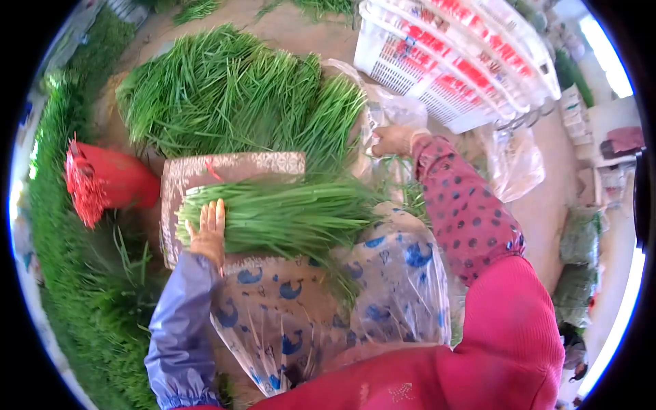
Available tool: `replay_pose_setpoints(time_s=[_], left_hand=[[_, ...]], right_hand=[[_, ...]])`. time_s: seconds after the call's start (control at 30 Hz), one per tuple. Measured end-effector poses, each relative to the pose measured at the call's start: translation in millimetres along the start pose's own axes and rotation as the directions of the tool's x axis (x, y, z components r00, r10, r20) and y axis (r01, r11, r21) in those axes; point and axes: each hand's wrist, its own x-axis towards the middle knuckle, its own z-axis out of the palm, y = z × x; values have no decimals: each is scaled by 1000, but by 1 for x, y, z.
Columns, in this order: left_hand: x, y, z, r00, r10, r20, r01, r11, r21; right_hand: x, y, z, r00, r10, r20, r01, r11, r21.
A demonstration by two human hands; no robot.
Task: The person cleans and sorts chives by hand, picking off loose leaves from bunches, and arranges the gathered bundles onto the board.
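Note:
A bunch of long green chives [287, 215] lies crosswise over a low patterned board [270, 164], its pale stem ends to the left. Across those stems my left hand [208, 229] lies flat, fingers stretched out and thumb apart. My right hand [393, 141] reaches forward, beside the right end of a big chive pile [225, 96] and near a clear plastic bag [403, 106]. Its fingers look curled; what they hold, if anything, I cannot make out. Below the bunch, a clear plastic sheet with blue whale prints [290, 290] covers my lap.
A red container with red ties [123, 178] lies left of the board. White slatted crates with red markings [451, 61] stand at the upper right. More greens [89, 321] line the left side. Another plastic bag [516, 160] lies by the crates; wrapped bundles [577, 266] sit far right.

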Motion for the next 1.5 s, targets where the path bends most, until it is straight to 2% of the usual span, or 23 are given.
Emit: replay_pose_setpoints(time_s=[0.17, 0.23, 0.33, 0.37, 0.4, 0.47, 0.53, 0.6, 0.63, 0.73, 0.8, 0.87, 0.9, 1.0, 1.03, 1.07, 1.13, 1.17, 1.27, 1.3, 1.37, 1.47, 1.5], left_hand=[[-3, 8, -86, 975, 16, 222, -60, 979, 193], [15, 16, -148, 853, 45, 519, -137, 981, 140], [66, 25, -203, 918, 325, 228, -279, 937, -212], [98, 33, -202, 893, 448, 30, -418, 854, -311], [132, 50, -201, 849, 513, -124, -507, 726, -465], [212, 97, -195, 833, 517, -199, -536, 660, -527], [275, 160, -194, 877, 447, -176, -480, 821, -309], [341, 210, -168, 906, 397, -145, -420, 885, -202], [366, 233, -158, 946, 299, -126, -317, 933, -168], [420, 270, -133, 977, 51, -205, -118, 937, -329], [454, 280, -105, 964, 8, -265, -84, 957, -276], [462, 285, -99, 976, 0, -218, -61, 960, -274], [466, 285, -97, 985, -26, -171, -40, 929, -368], [478, 285, -114, 993, -114, -8, 92, 837, -539], [475, 281, -121, 991, -113, 64, 128, 763, -633], [474, 278, -122, 985, -105, 139, 174, 681, -712], [485, 269, -95, 993, 117, 15, -47, 510, -859], [476, 272, -92, 987, 153, -49, -126, 552, -824], [448, 273, -74, 914, 358, -189, -276, 209, -938], [435, 278, -75, 915, 357, -189, -306, 309, -901], [424, 281, -80, 894, 394, -213, -402, 498, -768], [431, 281, -94, 817, 574, 50, -397, 624, -673], [436, 279, -99, 817, 574, 51, -398, 626, -671]], right_hand=[[62, 66, 31, 997, 75, 7, -74, 951, 301], [99, 86, 51, 998, 61, -10, -53, 918, 393], [138, 90, 66, 995, 82, 61, -102, 850, 516], [160, 96, 80, 995, 97, -22, -69, 835, 546], [174, 99, 87, 994, 81, -67, -30, 826, 562], [199, 104, 100, 987, 50, -155, 51, 808, 587], [259, 125, 144, 947, -47, -318, 164, 922, 352], [291, 142, 179, 863, -12, -505, 234, 896, 379], [269, 130, 157, 853, -60, -519, 244, 924, 294], [237, 107, 125, 904, 67, -423, 171, 849, 500], [260, 113, 142, 900, 303, -315, 163, 436, 885], [257, 105, 140, 918, 272, -289, 205, 297, 933], [254, 102, 131, 927, 234, -293, 260, 162, 952], [257, 102, 106, 901, 261, -348, 262, 311, 914], [288, 112, 122, 873, 207, -441, 412, 170, 895], [296, 113, 115, 875, 205, -438, 411, 162, 897], [304, 115, 102, 871, 303, -386, 411, -19, 911], [299, 114, 94, 894, 331, -302, 346, -83, 935], [320, 149, 94, 983, 115, -145, 140, 55, 989], [311, 155, 95, 988, 114, -108, 108, 7, 994], [297, 157, 98, 950, 103, -294, 295, 0, 955], [283, 163, 102, 929, 71, -363, 364, -1, 932], [283, 162, 109, 922, 53, -383, 386, -182, 904]])
